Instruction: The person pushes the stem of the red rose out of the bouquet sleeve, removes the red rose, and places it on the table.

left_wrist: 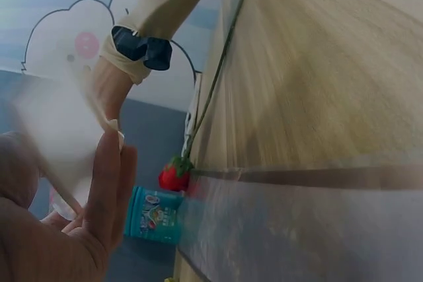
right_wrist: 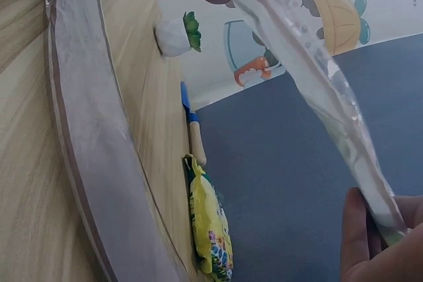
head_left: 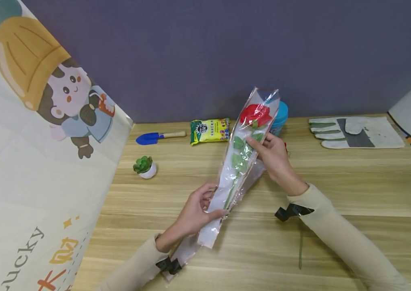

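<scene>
While spread wide under everything, wooden table (head_left: 354,190), pale planks, backed by a grey-blue wall (head_left: 205,52). Down the left side, big cartoon-printed sheet (head_left: 34,153) with a hatted figure. Lifted over the table's middle, slanting up and away: long clear plastic sleeve (head_left: 240,161) with a red rose (head_left: 255,114) and green stem inside, bloom at the far end. Flat on the wood beneath it, a second clear sleeve (right_wrist: 86,156), plain in the right wrist view; further loose film by the left wrist. At the far right of the table, pair of work gloves (head_left: 354,132), grey and white, lying flat, well apart from both hands. Behind the rose, a teal tub (head_left: 280,117), partly hidden by the wrapper. Further left along the back, a yellow-green packet (head_left: 210,131), then a small blue trowel (head_left: 159,137) with a wooden handle. Nearer, alone, a tiny potted succulent (head_left: 144,167) in a white pot. Left hand (head_left: 198,210) curled round the sleeve's lower end, thumb on top, fingers pinching the film. Right hand (head_left: 272,155) higher up, just below the bloom, fingers and thumb pinching the wrapper's edge. On the tabletop near the right forearm, a thin green stem (left_wrist: 218,64) ending in a small red strawberry-like piece (left_wrist: 174,176).
</scene>
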The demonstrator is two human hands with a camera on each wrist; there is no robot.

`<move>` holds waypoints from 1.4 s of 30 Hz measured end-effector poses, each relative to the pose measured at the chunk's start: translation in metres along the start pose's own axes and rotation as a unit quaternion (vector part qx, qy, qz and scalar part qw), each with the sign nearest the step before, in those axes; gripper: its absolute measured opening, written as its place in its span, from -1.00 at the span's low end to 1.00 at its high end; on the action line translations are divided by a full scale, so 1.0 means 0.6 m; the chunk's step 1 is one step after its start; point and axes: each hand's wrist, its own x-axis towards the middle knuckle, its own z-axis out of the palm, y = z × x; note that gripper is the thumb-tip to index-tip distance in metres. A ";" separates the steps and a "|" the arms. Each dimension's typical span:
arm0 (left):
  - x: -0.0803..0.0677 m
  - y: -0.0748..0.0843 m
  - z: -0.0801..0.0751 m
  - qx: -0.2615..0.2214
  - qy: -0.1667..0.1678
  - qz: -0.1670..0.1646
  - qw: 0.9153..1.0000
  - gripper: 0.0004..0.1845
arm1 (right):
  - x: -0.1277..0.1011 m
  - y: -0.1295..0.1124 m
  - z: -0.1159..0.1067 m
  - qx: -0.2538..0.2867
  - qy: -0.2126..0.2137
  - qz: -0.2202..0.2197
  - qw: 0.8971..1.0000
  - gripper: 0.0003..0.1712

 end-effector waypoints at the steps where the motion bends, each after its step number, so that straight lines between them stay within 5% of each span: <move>1: 0.000 0.000 0.000 0.002 0.002 -0.002 1.000 -0.30 | 0.000 0.001 0.000 0.000 -0.001 0.002 1.000 -0.53; 11: 0.006 -0.006 0.002 -0.006 0.018 -0.018 1.000 -0.37 | -0.002 0.012 0.003 -0.034 -0.006 0.010 0.999 -0.39; 25: 0.018 -0.015 0.013 -0.004 0.032 0.010 0.999 -0.46 | -0.006 0.019 0.018 -0.056 -0.005 -0.030 0.998 -0.42; 42: 0.029 -0.009 0.016 -0.015 0.028 -0.015 0.999 -0.46 | -0.015 0.016 0.030 -0.074 -0.037 -0.049 0.995 -0.44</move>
